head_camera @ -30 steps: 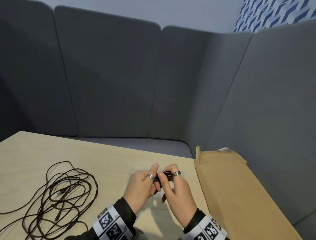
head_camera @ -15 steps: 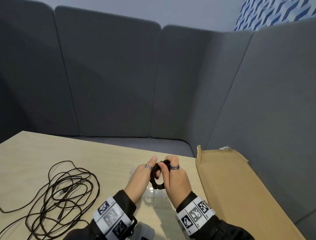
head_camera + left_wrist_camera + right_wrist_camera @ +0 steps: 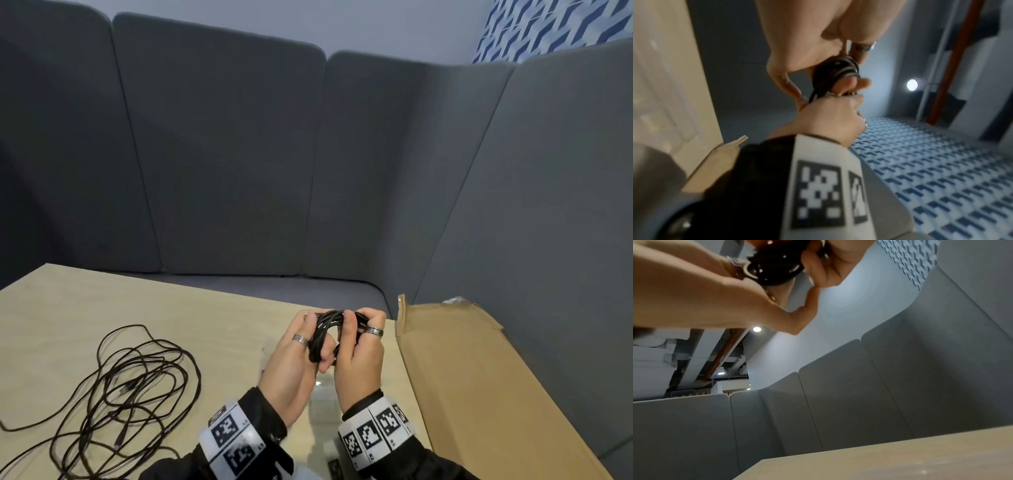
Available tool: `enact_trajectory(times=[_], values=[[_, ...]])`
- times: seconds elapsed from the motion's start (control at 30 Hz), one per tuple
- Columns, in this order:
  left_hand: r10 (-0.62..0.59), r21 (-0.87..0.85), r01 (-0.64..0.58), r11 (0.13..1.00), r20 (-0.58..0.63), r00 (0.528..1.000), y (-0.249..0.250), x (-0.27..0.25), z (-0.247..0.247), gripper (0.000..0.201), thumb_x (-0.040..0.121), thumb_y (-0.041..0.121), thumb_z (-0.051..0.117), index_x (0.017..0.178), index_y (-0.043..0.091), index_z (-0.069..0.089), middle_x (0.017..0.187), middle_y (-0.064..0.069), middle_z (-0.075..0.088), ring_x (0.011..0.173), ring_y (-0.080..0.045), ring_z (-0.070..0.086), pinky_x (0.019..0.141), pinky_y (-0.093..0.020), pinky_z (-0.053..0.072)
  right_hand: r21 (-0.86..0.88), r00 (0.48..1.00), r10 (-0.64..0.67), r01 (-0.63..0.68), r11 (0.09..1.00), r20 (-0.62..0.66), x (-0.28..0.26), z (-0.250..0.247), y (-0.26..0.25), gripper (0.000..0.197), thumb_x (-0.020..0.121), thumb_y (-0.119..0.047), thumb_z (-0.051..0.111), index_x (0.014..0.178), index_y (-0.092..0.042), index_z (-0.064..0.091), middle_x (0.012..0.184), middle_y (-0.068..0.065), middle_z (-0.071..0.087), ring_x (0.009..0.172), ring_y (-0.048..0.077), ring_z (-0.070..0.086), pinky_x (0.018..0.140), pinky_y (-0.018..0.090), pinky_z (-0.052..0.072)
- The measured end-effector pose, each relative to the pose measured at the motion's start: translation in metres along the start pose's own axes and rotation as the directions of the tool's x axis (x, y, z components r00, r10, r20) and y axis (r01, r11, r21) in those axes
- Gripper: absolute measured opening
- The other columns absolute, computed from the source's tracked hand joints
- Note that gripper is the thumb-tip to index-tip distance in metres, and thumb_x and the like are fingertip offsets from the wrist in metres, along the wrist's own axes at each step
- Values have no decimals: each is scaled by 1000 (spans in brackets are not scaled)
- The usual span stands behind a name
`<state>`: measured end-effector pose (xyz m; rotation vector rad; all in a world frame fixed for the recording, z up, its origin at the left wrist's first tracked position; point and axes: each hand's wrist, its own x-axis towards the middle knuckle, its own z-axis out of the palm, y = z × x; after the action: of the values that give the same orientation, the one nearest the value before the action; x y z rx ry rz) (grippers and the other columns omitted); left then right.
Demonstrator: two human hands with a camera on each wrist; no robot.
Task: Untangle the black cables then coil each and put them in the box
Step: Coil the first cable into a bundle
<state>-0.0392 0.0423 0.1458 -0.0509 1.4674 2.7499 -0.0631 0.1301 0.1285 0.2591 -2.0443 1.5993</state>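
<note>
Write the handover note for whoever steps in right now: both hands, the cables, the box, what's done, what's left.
Left hand and right hand: both grip one small coiled cable, held above the table.
Tangled cables: loose heap on the table, to the left.
Box: open, to the right; its inside cannot be seen.
Done: one cable coiled.
Left: put it in the box, then untangle, coil and box the heap.
</note>
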Motion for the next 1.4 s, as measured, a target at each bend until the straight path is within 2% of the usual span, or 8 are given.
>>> enact_trajectory(times=[0.3, 0.43, 0.67, 0.9, 1.0, 1.1, 1.2, 1.4], values=[[318, 563, -236, 792, -49, 947, 20, 4, -9, 28, 100, 23, 34, 86, 8, 53, 70, 6, 56, 49, 4, 48, 47, -8, 37, -172, 922, -226, 290, 942, 314, 9, -33, 0, 19, 93, -53, 37, 92, -37, 46, 74, -7, 62, 62, 14, 61, 57, 33, 52], [260, 691, -218, 689, 46, 965, 25, 4, -13, 28, 100, 27, 34, 84, 12, 52, 62, 2, 43, 46, -7, 35, 44, -15, 30, -444, 724, -571, 689, 572, 387, 27, -51, -6, 12, 91, -30, 50, 96, -25, 60, 98, -3, 54, 81, 20, 54, 57, 33, 51], [-6, 539, -54, 841, 110, 994, 32, -2, -3, 28, 101, 20, 30, 80, 9, 43, 44, 13, 29, 38, -7, 21, 48, -24, 26, -575, 453, -813, 797, 186, 365, 44, -66, -15, 7, 86, -25, 67, 90, -22, 62, 96, -3, 43, 81, 17, 40, 65, 32, 36], [-13, 438, -52, 897, 144, 990, 38, -10, -5, 29, 101, 23, 31, 88, 6, 51, 45, 4, 33, 36, -7, 26, 54, -28, 32, -596, 397, -810, 800, 74, 431, 43, -70, -4, 39, 73, 6, 61, 100, -23, 57, 88, 1, 43, 72, 20, 39, 64, 32, 32], [-22, 345, -42, 938, 181, 983, 37, -13, -2, 27, 100, 23, 32, 93, 5, 51, 46, -2, 36, 32, -10, 22, 53, -28, 32, -599, 478, -754, 788, 141, 451, 47, -72, -4, 39, 75, 7, 55, 101, -22, 56, 85, 3, 50, 72, 22, 49, 59, 33, 38], [8, 355, -82, 931, 205, 979, 31, -14, 6, 27, 99, 26, 33, 96, 4, 48, 45, -1, 35, 32, -11, 22, 53, -29, 25, -507, 740, -554, 668, 544, 381, 40, -59, -7, 12, 88, -16, 56, 98, -23, 59, 82, 0, 56, 73, 17, 54, 60, 29, 46], [131, 454, -194, 869, 168, 977, 25, -11, 8, 28, 100, 27, 33, 93, 4, 49, 46, 2, 34, 39, -11, 27, 47, -26, 24, -167, 937, -64, 128, 978, 344, 26, -44, -15, 12, 92, -19, 54, 89, -22, 65, 84, -2, 67, 77, 5, 60, 70, 15, 46], [321, 598, -308, 740, 89, 943, 17, -8, 0, 24, 100, 26, 35, 86, 13, 50, 61, 9, 43, 57, -15, 38, 49, -23, 33, 311, 734, 362, -605, 733, 574, 13, -43, -27, 14, 92, -7, 51, 96, -3, 64, 77, 6, 69, 66, 16, 64, 65, 27, 55]])
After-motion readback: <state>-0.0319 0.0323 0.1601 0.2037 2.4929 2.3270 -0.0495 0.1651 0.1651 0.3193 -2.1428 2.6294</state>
